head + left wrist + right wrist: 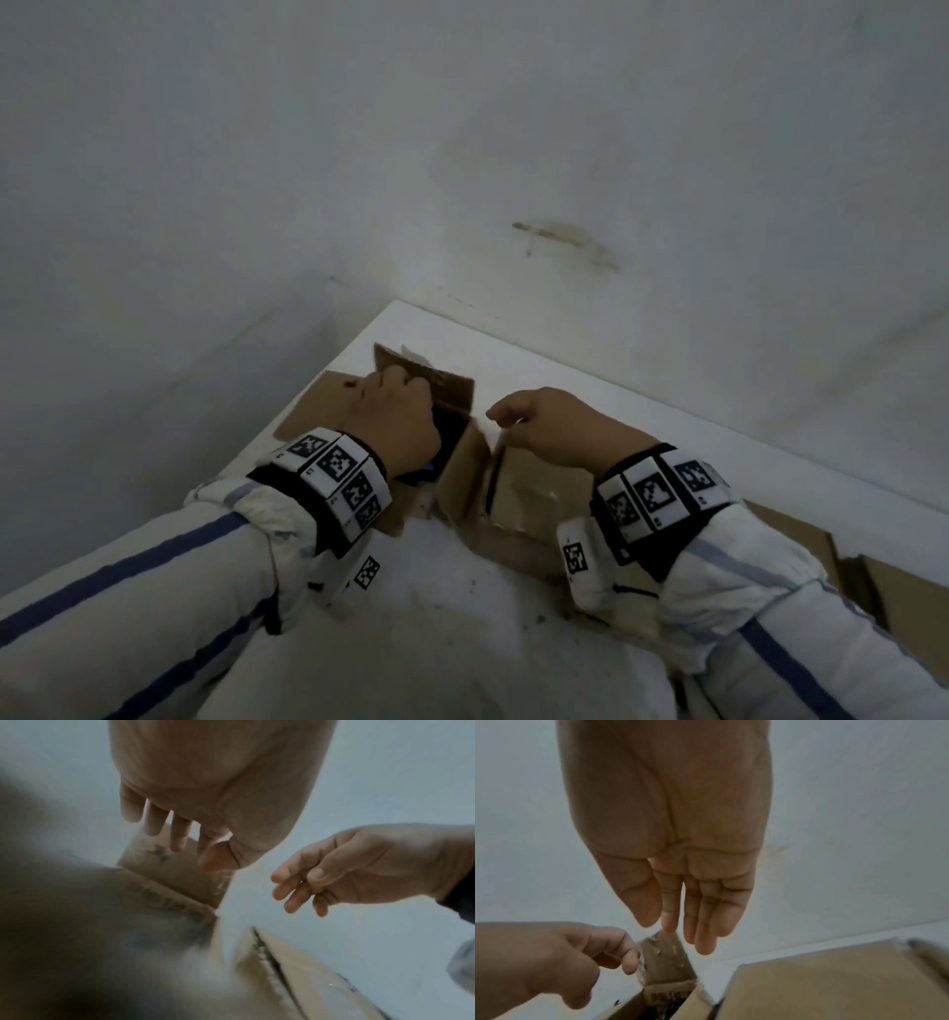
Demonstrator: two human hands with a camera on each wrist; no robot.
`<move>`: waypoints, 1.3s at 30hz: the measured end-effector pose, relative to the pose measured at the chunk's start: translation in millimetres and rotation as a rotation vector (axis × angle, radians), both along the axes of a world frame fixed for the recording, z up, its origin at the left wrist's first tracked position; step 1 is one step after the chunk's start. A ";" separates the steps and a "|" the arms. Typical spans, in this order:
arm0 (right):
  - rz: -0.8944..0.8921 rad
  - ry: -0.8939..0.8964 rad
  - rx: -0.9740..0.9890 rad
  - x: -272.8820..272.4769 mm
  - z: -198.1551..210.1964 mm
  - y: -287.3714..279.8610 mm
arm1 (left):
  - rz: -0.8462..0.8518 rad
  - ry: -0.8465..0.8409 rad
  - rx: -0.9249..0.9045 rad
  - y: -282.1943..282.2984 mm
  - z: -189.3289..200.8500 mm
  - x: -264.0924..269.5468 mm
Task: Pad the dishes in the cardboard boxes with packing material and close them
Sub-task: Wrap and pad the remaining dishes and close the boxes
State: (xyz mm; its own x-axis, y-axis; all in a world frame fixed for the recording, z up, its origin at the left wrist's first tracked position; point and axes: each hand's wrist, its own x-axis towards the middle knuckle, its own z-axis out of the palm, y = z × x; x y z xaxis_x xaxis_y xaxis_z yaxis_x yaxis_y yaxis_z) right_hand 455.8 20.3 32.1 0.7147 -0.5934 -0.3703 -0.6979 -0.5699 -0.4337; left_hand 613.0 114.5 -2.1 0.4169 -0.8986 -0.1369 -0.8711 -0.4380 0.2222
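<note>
Two cardboard boxes stand side by side on a white table (565,370). My left hand (411,395) grips the upright far flap (454,393) of the left box (462,478), fingers curled over its top edge; the left wrist view shows thumb and fingers (180,839) pinching that flap (174,876). The flap (664,959) carries shiny clear tape. The box's inside looks dark, its contents unclear. My right hand (513,416) hovers over the right box (539,493), fingers relaxed and holding nothing (687,927). The right box's top looks folded down.
A grey-white wall (565,154) rises directly behind the table's far edge. More brown cardboard (801,545) lies at the right, partly under my right sleeve. The table's left edge (308,380) runs close beside the left box.
</note>
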 end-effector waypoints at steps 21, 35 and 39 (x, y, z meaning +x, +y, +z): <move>-0.856 -0.143 -0.055 -447.5 -40.2 -20.2 | -0.651 0.289 0.109 -108.5 -1.5 -474.7; -1.149 0.209 0.011 -566.5 -117.8 -23.6 | -0.742 0.234 0.215 -128.2 -41.2 -554.9; -1.122 0.241 -0.058 -567.9 -128.4 -23.4 | -0.706 0.255 0.214 -130.7 -45.2 -550.4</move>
